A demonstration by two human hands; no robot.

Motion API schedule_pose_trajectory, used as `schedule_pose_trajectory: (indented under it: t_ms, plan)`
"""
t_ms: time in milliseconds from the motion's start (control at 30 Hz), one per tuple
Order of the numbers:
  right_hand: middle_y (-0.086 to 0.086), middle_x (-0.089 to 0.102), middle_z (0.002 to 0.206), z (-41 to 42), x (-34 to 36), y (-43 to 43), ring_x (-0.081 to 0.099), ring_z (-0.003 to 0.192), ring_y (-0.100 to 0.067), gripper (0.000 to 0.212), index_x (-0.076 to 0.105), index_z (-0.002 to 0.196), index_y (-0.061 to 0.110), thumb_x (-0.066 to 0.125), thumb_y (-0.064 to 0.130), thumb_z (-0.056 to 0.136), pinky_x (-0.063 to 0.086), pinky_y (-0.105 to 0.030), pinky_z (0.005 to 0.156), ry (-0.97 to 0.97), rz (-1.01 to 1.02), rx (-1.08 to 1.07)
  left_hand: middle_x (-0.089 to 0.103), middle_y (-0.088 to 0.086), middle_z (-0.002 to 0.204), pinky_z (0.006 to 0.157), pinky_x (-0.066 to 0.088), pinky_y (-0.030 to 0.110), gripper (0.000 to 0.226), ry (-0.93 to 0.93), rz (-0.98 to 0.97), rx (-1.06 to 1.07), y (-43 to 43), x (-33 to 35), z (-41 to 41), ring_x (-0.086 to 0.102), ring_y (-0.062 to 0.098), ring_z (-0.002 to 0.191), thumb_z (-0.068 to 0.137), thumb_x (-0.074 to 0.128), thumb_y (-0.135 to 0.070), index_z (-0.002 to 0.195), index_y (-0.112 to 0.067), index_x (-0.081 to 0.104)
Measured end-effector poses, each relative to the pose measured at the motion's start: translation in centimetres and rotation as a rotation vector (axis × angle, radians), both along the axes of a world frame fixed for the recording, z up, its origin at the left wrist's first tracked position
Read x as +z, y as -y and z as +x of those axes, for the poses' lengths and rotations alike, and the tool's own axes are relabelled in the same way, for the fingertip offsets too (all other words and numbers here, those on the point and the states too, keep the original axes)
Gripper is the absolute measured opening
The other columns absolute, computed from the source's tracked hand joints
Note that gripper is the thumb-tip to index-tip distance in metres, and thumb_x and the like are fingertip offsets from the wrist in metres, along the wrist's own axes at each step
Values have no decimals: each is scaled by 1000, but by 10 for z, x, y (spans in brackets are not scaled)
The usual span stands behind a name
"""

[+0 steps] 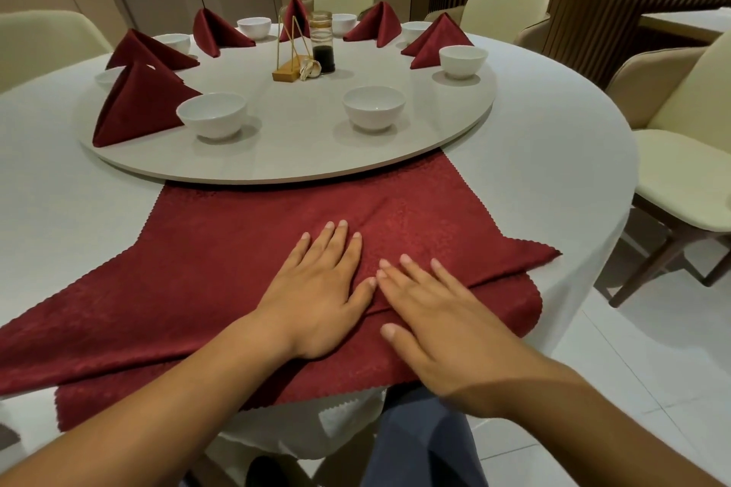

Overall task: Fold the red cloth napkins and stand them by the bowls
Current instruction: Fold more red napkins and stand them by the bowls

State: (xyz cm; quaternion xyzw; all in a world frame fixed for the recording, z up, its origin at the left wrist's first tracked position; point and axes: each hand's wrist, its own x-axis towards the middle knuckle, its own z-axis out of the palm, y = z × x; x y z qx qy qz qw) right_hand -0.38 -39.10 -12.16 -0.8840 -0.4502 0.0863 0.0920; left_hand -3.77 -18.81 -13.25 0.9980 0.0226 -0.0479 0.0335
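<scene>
At the far left of the round pale turntable (296, 158), a dark red cloth napkin folded into a standing triangle (138, 107) leans just beside a plain white ceramic bowl (211, 115), and more such pairs ring the back. Nearer, the unfinished dark red cloth napkin with zigzag-cut edges (205, 249) lies spread on the white-clothed round table (553, 154). Its far edge runs under the turntable's rim, its near edge hangs off the table front, and its long left point reaches toward the left edge of the view. The left hand (320, 289) lies flat on the napkin's middle, fingers straight and together, holding nothing. Just beside it, with thumb and fingertips almost touching, the right hand (447, 332) presses down flat where an upper layer crosses a lower one, fingers spread and straight, gripping nothing. The cloth looks light, soft and limp, probably a little slippery on the tablecloth, so creases likely need firm smoothing. The pointed corners and cut edges seem the best places to pinch. Further right on the turntable, a second white ceramic bowl (374, 107) has no napkin beside it. A cream upholstered chair (692, 170) stands at the far right.
</scene>
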Motion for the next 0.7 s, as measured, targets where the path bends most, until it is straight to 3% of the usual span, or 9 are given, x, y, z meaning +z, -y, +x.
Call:
schedule_pose_trajectory:
  t_ms: [167,333,533,600,633,700]
  plan:
    - [16,-20,163,34,-7,47,-26,148,-3,79,-8,158,38,-13,72,86,-8,-34,125,93,-88,-125,-22,0,167,126,-10,39,75,-5,-10,3,0,0,-1,-26,11,151,99,5,-62,161,-23,-11]
    - [15,-7,166,70,-8,94,-12,152,-6,84,0,158,39,-8,78,84,0,-33,126,74,-69,-336,-22,1,167,126,-10,39,80,-3,-12,3,-1,-1,0,-26,12,151,95,1,-66,160,-23,-12]
    - [4,7,168,64,0,77,0,155,-16,81,14,160,26,-3,67,93,1,-38,126,133,-88,-416,-19,-1,167,126,-10,37,79,37,-85,2,0,1,-2,-23,9,152,96,4,-67,162,-24,-7]
    - [1,19,166,53,5,58,9,155,-19,83,30,156,23,1,66,92,7,-41,126,193,-5,-366,-1,0,170,127,-3,36,73,163,-209,-9,-1,2,-5,-9,10,155,100,11,-62,162,-24,13]
    - [0,28,163,46,6,46,19,153,-21,80,40,152,22,8,64,92,15,-42,125,205,65,-311,16,2,168,127,6,37,67,265,-256,-30,-1,5,-8,6,12,156,102,18,-58,157,-21,30]
    - [0,46,154,28,8,18,38,143,-20,64,56,140,21,26,55,96,31,-41,119,177,210,-169,51,4,147,117,32,41,49,473,-247,-96,-1,11,-17,41,17,139,100,34,-44,132,-15,58]
